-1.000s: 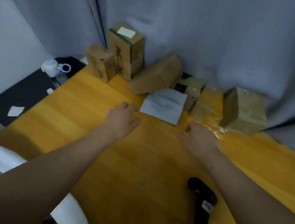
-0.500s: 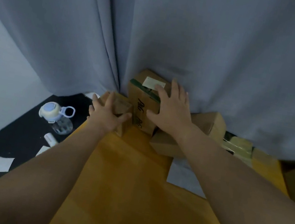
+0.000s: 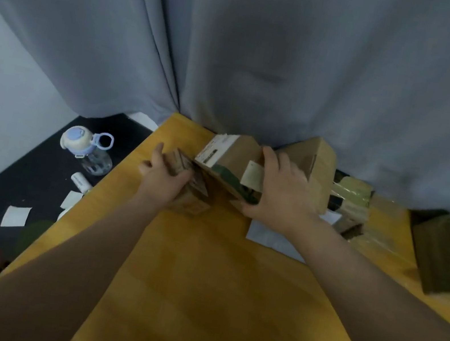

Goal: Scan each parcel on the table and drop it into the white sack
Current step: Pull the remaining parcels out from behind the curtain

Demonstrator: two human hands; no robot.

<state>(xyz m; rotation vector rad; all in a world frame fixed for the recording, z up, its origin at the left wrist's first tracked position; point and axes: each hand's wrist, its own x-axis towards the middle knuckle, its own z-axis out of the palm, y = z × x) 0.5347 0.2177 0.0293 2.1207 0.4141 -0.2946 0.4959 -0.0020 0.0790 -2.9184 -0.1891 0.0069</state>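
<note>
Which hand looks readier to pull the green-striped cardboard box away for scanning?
Probably the right hand: it lies across the green-striped cardboard box, while the left hand clasps the small brown box.

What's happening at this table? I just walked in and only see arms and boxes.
A person is gathering cardboard parcels at the far edge of a yellow table, against a grey curtain. The left hand grips a small brown box; the right hand holds a taller box with a green band, tipped over. More parcels wait to the right. No scanner or white sack is in view, so nothing is being scanned yet.
</note>
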